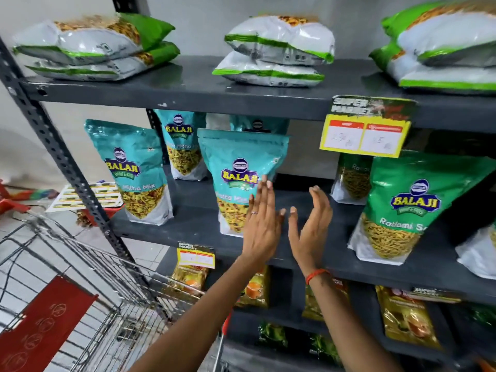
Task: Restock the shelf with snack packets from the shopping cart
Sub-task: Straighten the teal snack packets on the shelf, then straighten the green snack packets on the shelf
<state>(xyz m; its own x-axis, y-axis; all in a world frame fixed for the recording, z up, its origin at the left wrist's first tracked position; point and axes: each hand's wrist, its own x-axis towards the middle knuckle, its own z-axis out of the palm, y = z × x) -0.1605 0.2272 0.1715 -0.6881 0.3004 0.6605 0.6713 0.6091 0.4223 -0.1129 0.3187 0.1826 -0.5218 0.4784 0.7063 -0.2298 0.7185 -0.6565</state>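
both hands empty, fingers straight, palms facing each other w/ a narrow gap between. left hand [259,224] has its fingertips [264,183] overlapping the right edge of the teal mix packet [243,178]; touching or just in front, can't tell. right hand [311,224] is just beside the left, over a bare stretch of the middle shelf [193,229], gripping nothing.

teal mix packet stands upright at the shelf's front edge, label out, just left of the left hand. judgement: it's faced forward so the brand reads from the aisle, and flat open palms suit squaring up or steadying a pouch, not lifting it.

further left of the hands: second teal packet [137,170], also upright and near the front, w/ a third teal packet [183,146] behind, btw the two. looks like a front row w/ backups behind.

right of the right hand: green sev packet [413,208], upright but tilted, another green one [351,178] behind it. the bare stretch btw teal and green sits directly ahead of the hands; likely the next slot to fill.

above the hands: white-green bags [279,49] lie flat in stacks of two on the top shelf. price tag [365,130] hangs from that shelf's lip, up and right of the hands.

shopping cart [107,285] is down-left of the left forearm. its contents aren't clear from here, so remaining stock: can't tell.
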